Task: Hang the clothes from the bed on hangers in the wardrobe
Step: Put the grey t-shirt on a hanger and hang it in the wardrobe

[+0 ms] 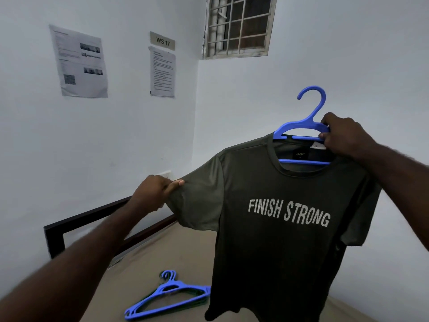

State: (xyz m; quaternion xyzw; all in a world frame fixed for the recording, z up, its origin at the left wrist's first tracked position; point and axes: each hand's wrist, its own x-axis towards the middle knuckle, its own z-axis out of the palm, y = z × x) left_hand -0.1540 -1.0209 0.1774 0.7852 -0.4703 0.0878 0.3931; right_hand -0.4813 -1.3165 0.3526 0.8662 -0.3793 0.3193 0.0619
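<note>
**T-shirt (278, 228) aloft over bed (185, 247)**

It hung on a blue hanger (308, 122) between my hands: right hand (343, 135) gripped the hanger by the collar, left hand (153, 192) pinched a sleeve. Spare hangers (167, 296) lay on the bed beneath.

Free air lies above the left hand (151, 194), up to the barred window (239, 26). The T-shirt (278, 252) on its blue hanger (317, 106), gripped by the right hand (346, 135), fills the span between the hands. Below the left hand: dark bed frame (76, 219), and spare hangers (167, 293) on the mattress (176, 249). White walls (255, 89) close behind.
</note>
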